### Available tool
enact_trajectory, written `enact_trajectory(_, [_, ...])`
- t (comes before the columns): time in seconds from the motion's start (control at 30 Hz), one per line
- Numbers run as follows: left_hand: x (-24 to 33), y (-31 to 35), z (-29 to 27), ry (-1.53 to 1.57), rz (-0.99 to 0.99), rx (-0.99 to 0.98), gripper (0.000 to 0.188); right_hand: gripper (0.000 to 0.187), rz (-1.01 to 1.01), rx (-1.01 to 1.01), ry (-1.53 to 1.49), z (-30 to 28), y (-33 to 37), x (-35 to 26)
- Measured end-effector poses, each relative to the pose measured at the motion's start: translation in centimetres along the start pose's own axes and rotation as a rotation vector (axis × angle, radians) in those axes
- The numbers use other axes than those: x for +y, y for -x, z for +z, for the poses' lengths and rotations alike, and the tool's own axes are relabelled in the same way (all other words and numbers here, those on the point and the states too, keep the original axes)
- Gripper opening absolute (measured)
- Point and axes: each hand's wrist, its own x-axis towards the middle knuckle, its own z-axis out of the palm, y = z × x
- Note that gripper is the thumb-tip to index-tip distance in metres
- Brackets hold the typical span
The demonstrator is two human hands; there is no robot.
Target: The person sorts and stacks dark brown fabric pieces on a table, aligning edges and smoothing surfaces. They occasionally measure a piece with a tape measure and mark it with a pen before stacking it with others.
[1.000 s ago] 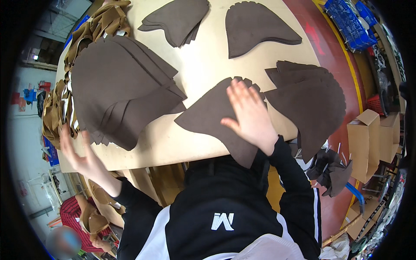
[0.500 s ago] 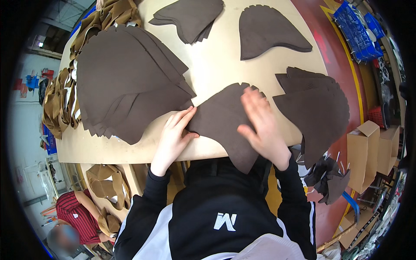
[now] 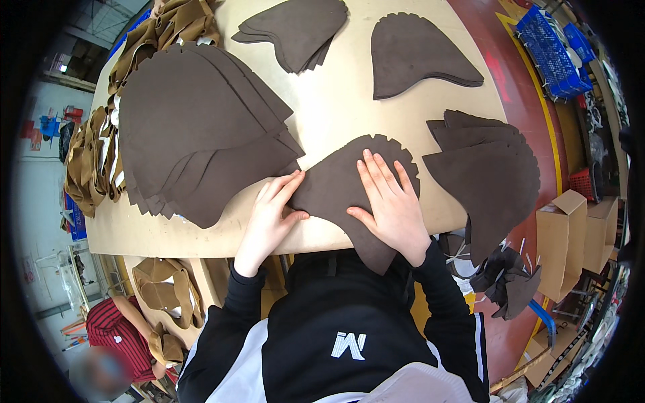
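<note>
In front of me lies a dark brown cut piece of sheet material (image 3: 336, 181), curved with small notches along its far rim. Its narrow end hangs over the table's near edge. My right hand (image 3: 390, 205) rests flat on the piece, fingers stretched out. At its left edge, my left hand (image 3: 272, 215) touches it with the fingertips, fingers extended and thumb apart. Just left of that hand spreads a large fanned stack of similar dark brown pieces (image 3: 195, 127). Another fanned stack (image 3: 487, 174) lies to the right and overhangs the edge.
Two more dark brown stacks, one far middle (image 3: 295, 30) and one far right (image 3: 420, 57), lie on the pale table (image 3: 322, 101). Tan pieces (image 3: 94, 154) are heaped along the left. Cardboard boxes (image 3: 561, 245) and a blue crate (image 3: 547, 50) stand at the right. A person in a striped shirt (image 3: 117, 336) is at lower left.
My right hand, blurred before, has shifted slightly left and down and now lies still and flat on the piece. My left hand stays in place.
</note>
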Motion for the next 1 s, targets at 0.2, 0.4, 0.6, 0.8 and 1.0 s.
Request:
enact_trajectory(0.2, [0.2, 0.0, -0.1, -0.012, 0.005, 0.011, 0.075, 0.078, -0.03, -0.034, 0.014, 0.3, 0.2, -1.2])
enact_trajectory(0.4, [-0.1, -0.2, 0.2, -0.011, 0.045, 0.028, 0.075, 0.083, -0.356, -0.164, -0.231, 1.7, 3.0, -6.0])
enact_trajectory(0.6, [-0.1, 0.1, 0.0, -0.017, -0.01, 0.004, 0.077, 0.079, -0.323, -0.109, -0.277, -1.8, 0.2, -2.1])
enact_trajectory(0.8, [0.1, 0.1, 0.0, 0.001, -0.02, 0.012, 0.077, 0.082, -0.099, -0.02, -0.059, 0.2, -1.1, -0.4])
enact_trajectory(1.0, [1.0, -0.2, 0.2, 0.079, -0.033, 0.104, 0.074, 0.083, -0.322, -0.138, -0.151, 1.5, 1.6, -5.2])
